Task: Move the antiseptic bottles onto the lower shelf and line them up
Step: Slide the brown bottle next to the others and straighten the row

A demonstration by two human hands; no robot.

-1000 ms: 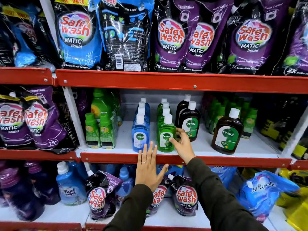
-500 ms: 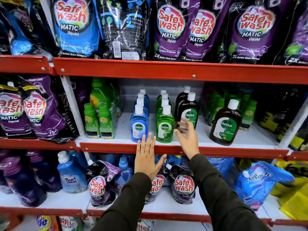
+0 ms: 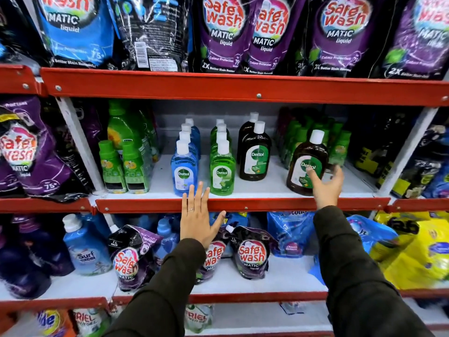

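Observation:
Antiseptic bottles stand on the white middle shelf (image 3: 262, 188). A row of blue bottles (image 3: 184, 170) is at the left, a row of green bottles (image 3: 222, 170) beside it, then two brown bottles (image 3: 254, 155) one behind the other. A single brown bottle (image 3: 306, 164) stands apart at the right front. My right hand (image 3: 326, 184) is spread open just in front of that lone bottle, fingertips at its label. My left hand (image 3: 197, 218) lies flat and open against the red shelf edge below the blue and green rows.
Small green-capped bottles (image 3: 124, 166) stand at the left of the same shelf, and more green bottles (image 3: 313, 139) at the back right. Detergent pouches (image 3: 252, 256) and a blue bottle (image 3: 85, 249) fill the shelf below. Large pouches (image 3: 223, 32) hang overhead.
My right hand has left the green bottle and swung right to the lone brown bottle. My left hand has stayed on the shelf edge. The view has dropped slightly.

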